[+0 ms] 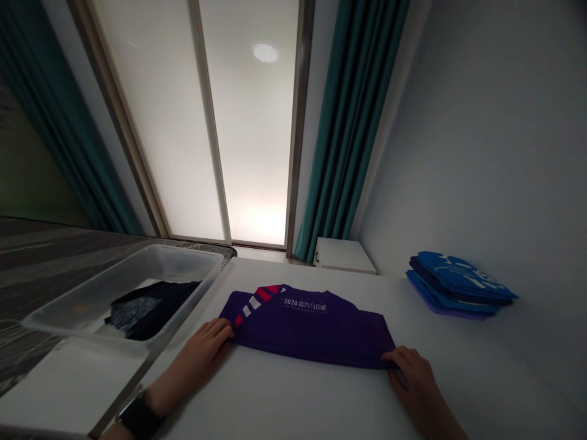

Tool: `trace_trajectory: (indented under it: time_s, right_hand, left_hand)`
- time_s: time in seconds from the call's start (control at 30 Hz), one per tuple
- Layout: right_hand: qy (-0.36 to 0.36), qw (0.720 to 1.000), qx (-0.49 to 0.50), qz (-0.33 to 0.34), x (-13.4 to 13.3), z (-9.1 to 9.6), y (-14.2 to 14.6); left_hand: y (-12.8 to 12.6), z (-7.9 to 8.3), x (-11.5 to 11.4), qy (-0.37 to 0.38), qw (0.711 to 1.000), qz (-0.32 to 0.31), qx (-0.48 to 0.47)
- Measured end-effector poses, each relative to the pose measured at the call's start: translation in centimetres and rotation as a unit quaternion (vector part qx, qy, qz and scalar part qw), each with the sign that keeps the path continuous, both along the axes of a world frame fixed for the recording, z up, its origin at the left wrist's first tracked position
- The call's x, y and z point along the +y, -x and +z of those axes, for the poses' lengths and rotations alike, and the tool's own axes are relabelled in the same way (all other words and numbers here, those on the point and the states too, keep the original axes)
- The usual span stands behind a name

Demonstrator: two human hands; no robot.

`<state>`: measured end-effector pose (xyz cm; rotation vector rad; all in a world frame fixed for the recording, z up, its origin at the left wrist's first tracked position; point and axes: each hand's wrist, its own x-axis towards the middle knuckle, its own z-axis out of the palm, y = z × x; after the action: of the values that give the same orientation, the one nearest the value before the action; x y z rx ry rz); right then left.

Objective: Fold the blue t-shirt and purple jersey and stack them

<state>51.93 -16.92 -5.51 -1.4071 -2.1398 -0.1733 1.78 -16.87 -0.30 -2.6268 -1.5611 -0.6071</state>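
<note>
A purple T-shirt (pixel 312 333) lies flat on the white table (pixel 302 397), folded up from the bottom into a wide strip. White lettering runs below its collar, and red and white stripes cross the left shoulder. My left hand (pixel 208 345), with a dark watch on the wrist, holds the shirt's lower left corner with fingers together. At the lower right corner my right hand (pixel 410 376) pinches the folded edge between thumb and fingers.
To the left stands a translucent plastic bin (pixel 151 260) with dark clothing (pixel 156 308) inside. A stack of folded blue shirts (pixel 458 284) sits at the table's right, near the wall. A small white cabinet (pixel 343 253) is beyond the far edge, by teal curtains (pixel 353 122).
</note>
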Motion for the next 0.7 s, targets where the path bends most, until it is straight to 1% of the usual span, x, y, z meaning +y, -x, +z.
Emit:
trace_trajectory:
  time_s: [0.2, 0.3, 0.4, 0.47, 0.57, 0.63, 0.7]
  right_hand:
    - [-0.012, 0.999, 0.038, 0.019, -0.5, 1.1, 0.3]
    - [0.027, 0.997, 0.061, 0.026, -1.1, 1.6, 0.6]
    - [0.057, 0.994, 0.097, 0.013, -1.2, 2.0, 0.6]
    - [0.058, 0.989, 0.133, -0.009, -0.8, 2.3, 0.5]
    - [0.056, 0.981, 0.166, -0.079, 0.3, 2.2, 0.0]
    - [0.060, 0.979, 0.153, -0.124, 0.8, 2.0, -0.1]
    - [0.061, 0.980, 0.119, -0.148, 0.9, 1.7, -0.1]
  left_hand:
    - [-0.1, 0.5, -0.5, -0.003, 1.000, 0.010, 0.001]
    - [-0.3, 1.0, -0.8, 0.002, 1.000, 0.005, 0.008]
    - [-0.6, 1.4, -0.9, -0.007, 1.000, 0.001, 0.012]
    - [-1.0, 1.5, -0.5, -0.023, 1.000, 0.008, 0.008]
    - [-2.3, 1.7, 0.4, -0.032, 0.999, 0.003, 0.002]
    - [-4.1, 2.1, 0.9, -0.020, 1.000, -0.022, 0.001]
    - [-6.9, 2.6, 1.1, 0.006, 0.998, -0.060, 0.000]
